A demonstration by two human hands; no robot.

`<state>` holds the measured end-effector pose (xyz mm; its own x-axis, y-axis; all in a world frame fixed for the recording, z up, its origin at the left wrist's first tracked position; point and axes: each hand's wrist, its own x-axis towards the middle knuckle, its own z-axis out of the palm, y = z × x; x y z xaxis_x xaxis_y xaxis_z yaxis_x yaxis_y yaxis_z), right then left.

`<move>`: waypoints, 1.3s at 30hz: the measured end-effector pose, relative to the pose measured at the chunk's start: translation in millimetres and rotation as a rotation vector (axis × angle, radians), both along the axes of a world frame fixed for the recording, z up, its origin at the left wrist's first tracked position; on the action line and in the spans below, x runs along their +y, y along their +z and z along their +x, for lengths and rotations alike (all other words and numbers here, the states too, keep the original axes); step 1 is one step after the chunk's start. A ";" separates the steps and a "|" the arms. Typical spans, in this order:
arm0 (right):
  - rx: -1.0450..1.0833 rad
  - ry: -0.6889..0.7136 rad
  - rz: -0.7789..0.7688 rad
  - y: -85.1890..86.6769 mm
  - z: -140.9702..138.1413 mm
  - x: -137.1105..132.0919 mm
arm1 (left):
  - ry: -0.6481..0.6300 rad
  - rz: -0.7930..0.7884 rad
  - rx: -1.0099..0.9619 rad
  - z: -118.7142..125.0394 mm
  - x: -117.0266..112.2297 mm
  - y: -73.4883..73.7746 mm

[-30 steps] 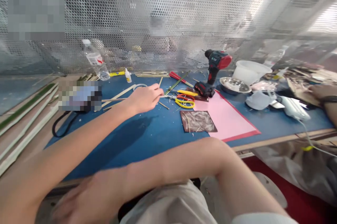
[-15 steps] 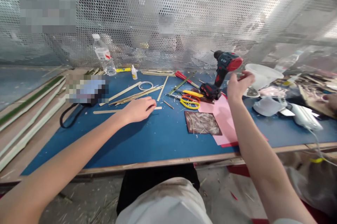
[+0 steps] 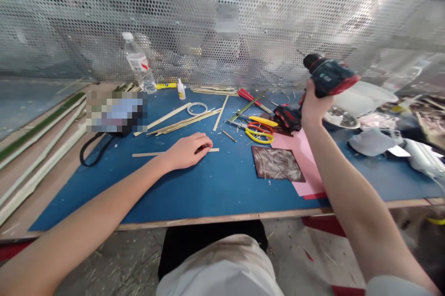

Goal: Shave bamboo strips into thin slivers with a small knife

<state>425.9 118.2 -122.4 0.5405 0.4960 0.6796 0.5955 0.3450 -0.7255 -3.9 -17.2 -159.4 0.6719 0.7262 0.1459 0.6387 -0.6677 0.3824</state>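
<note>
My right hand point(image 3: 315, 107) grips a black and red cordless drill point(image 3: 330, 76) by its handle, over the right half of the bench. Its chuck points up and to the left, and most of the handle is hidden by my fingers. On the blue mat, my left hand point(image 3: 190, 151) is curled over a thin bamboo strip point(image 3: 148, 154), whose ends stick out on both sides. Just beyond lie more bamboo strips point(image 3: 187, 122) and a white ring point(image 3: 197, 109). Scissors with yellow handles point(image 3: 260, 136) and a dark sanding sheet point(image 3: 278, 164) lie between my hands.
A water bottle point(image 3: 139, 64), a small glue bottle point(image 3: 181, 90) and a yellow tube point(image 3: 167, 86) stand or lie along the perforated metal screen point(image 3: 167, 18). Pink paper point(image 3: 308, 166) lies under my right forearm. A white bowl point(image 3: 365, 99) and long bamboo lengths point(image 3: 41, 161) flank the mat.
My right hand has closed round the drill's handle, and the drill has tilted and shifted up from where it stood. My left hand stays at the bamboo strip. The view has shifted slightly.
</note>
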 end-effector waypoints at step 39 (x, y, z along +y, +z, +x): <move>-1.218 0.348 -0.287 94.2 -174.9 -139.5 | 0.049 -0.066 -1.124 66.9 26.1 45.3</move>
<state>250.9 -21.3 -28.2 -0.5319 0.6931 0.4864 0.8310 0.5376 0.1428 63.1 8.9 -114.1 0.1541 0.7767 0.6108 -0.0658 -0.6087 0.7907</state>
